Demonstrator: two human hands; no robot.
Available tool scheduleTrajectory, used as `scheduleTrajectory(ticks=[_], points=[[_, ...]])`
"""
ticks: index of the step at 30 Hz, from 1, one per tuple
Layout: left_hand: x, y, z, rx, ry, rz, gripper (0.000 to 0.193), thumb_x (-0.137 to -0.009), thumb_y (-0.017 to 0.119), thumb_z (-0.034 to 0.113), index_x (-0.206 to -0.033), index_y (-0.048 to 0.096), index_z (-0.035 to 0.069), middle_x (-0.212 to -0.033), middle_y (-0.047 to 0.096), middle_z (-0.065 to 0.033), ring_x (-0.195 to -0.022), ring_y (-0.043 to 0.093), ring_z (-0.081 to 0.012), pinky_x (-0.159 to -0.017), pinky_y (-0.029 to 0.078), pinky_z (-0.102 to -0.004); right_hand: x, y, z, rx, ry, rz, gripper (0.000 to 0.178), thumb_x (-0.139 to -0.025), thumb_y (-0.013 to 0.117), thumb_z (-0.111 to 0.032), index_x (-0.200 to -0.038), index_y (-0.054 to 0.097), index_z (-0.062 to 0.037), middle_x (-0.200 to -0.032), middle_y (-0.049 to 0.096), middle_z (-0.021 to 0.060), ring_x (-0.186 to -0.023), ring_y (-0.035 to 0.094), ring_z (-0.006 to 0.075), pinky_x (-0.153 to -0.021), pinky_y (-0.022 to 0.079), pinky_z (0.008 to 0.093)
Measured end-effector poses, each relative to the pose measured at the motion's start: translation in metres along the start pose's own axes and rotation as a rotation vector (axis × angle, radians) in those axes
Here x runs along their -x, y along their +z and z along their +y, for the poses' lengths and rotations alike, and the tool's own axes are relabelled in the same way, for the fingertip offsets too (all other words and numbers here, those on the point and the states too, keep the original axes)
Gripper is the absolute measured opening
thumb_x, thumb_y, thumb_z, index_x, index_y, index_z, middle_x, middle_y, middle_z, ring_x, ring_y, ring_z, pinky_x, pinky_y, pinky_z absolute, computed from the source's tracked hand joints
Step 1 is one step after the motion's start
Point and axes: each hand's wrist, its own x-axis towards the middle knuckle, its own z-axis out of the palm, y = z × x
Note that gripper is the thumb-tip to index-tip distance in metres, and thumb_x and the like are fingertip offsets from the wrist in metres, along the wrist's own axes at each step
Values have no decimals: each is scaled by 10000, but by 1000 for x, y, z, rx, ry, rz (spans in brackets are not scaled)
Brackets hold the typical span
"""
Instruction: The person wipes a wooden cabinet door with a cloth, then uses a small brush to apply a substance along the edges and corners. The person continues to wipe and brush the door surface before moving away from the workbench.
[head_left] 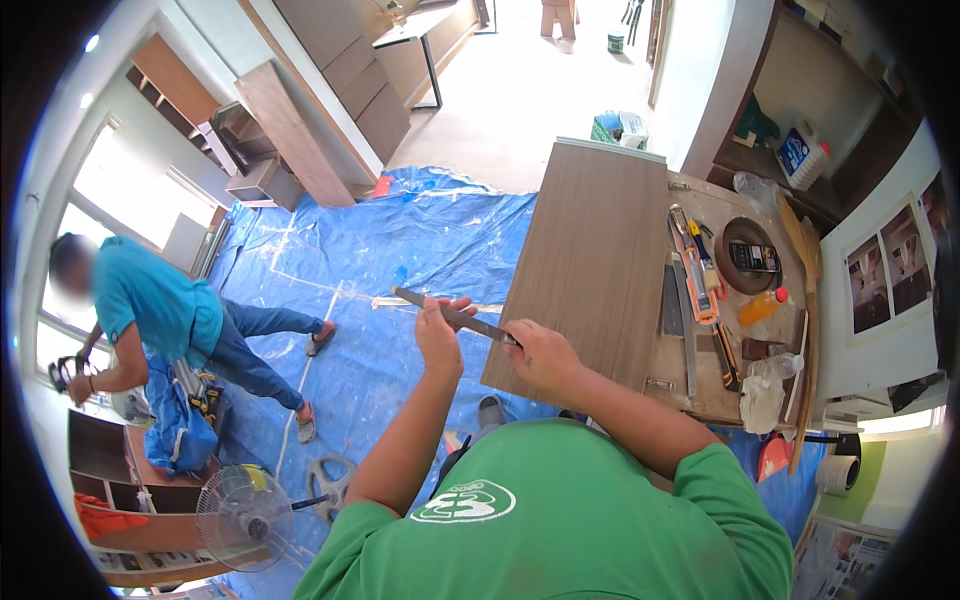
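Observation:
A long, dark, flat bar, which looks like a flat file [470, 322], slants across in front of my chest. My left hand [440, 335] has it between thumb and fingers near its yellowish far-left end, with the fingertips loosely extended. My right hand [545, 357] is closed around its other end, which is partly hidden. Just beyond and under my right hand lies a brown wood-grain panel [590, 250] on a workbench.
On the bench [735, 205] to the right lie cutters [705, 275], a metal ruler [684, 330], a round brown dish [748, 250] and an orange bottle [762, 306]. Blue tarp [400, 235] covers the floor. At left, a person [165, 300] bends near a fan [250, 520].

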Motion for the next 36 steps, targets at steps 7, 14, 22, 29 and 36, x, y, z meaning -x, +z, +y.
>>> scheduleTrajectory(ticks=[7,14,22,29,36], points=[[17,6,-11,-460,48,-364,434,-1112,443,328,-938,636,-20,-930,741,-174,-892,746,-252,-811,592,-349,-25,-14,20,-38,-9,166,174,-912,653,-147,-1053,618,-52,-1027,658,187,-962,667,408,-798,528,520],[-14,-184,-44,-1127,123,-168,524,-1072,506,367,-717,608,-3,-602,635,-144,-532,629,-212,-481,474,-349,16,-75,83,-140,278,460,264,-970,630,-295,-1122,654,-81,-965,696,228,-937,677,423,-795,531,508],[47,-426,-108,-1350,-304,-302,440,-962,643,181,-1342,559,-24,-979,708,-157,-850,716,-262,-675,589,-372,144,-113,215,280,701,703,265,-951,646,-303,-1042,636,-54,-978,691,208,-951,654,435,-803,521,523],[67,-450,-157,-1576,-388,-623,532,-945,691,208,-1418,559,4,-1101,722,-143,-903,715,-256,-785,579,-352,181,-122,258,405,798,798,223,-942,672,-239,-1016,607,-39,-1055,624,180,-988,622,419,-830,514,511],[33,-428,-125,-1439,-400,-496,518,-951,698,244,-1393,580,2,-1126,726,-145,-893,713,-227,-813,568,-343,166,-106,271,486,817,793,241,-904,718,-230,-1013,606,-46,-1036,592,176,-1004,600,417,-869,512,501]])
